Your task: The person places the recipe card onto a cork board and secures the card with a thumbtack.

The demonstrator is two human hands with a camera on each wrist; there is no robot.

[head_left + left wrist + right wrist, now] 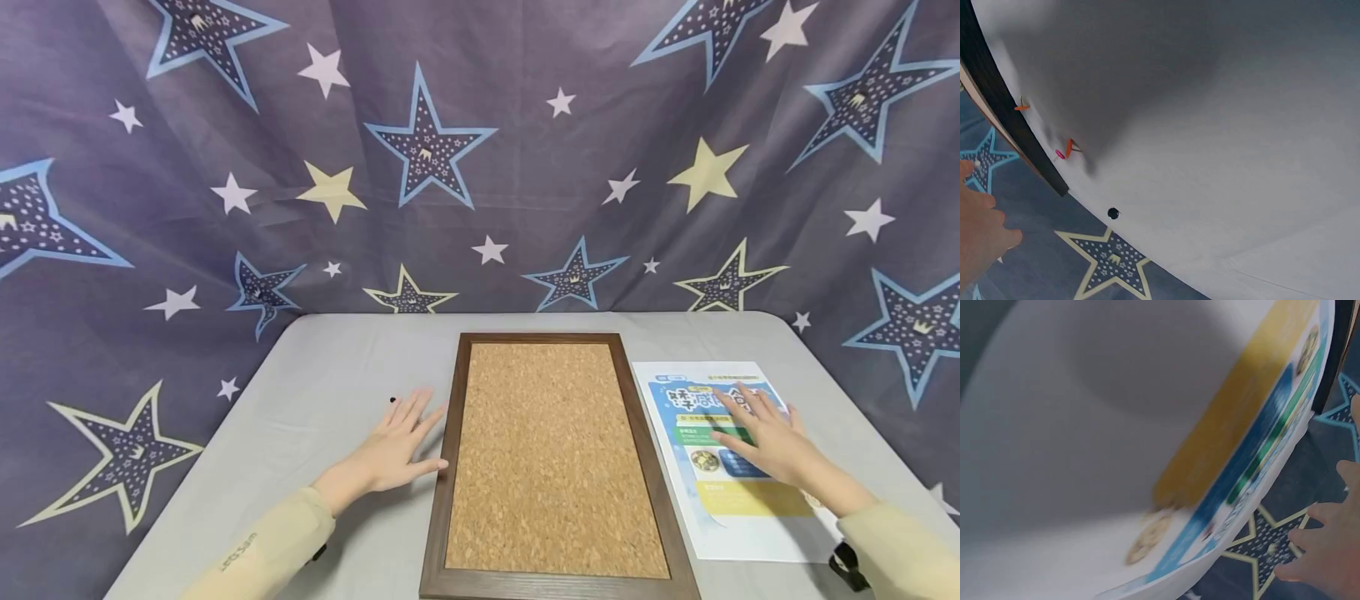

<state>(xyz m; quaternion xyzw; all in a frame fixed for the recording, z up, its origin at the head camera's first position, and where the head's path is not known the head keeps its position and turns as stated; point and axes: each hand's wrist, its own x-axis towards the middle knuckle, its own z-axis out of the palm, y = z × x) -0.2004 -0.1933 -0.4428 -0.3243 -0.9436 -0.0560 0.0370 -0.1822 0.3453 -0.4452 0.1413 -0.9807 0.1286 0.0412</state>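
Observation:
A corkboard (558,467) with a dark brown wooden frame lies on the grey table. To its left is my left hand (397,446), palm down with fingers spread, its thumb by the frame's left edge. In the left wrist view, orange push pins (1069,148) and a pink push pin (1060,154) lie beside the dark frame; the head view does not show them. A printed poster (720,517) in blue, green and yellow lies right of the board. My right hand (772,442) is over it with spread fingers; whether it touches the paper cannot be told.
A small black spot (392,400) shows on the table (352,358) by the left fingertips. Behind and at both sides hangs a purple-grey curtain (525,200) with stars. A black strap (847,567) circles the right wrist.

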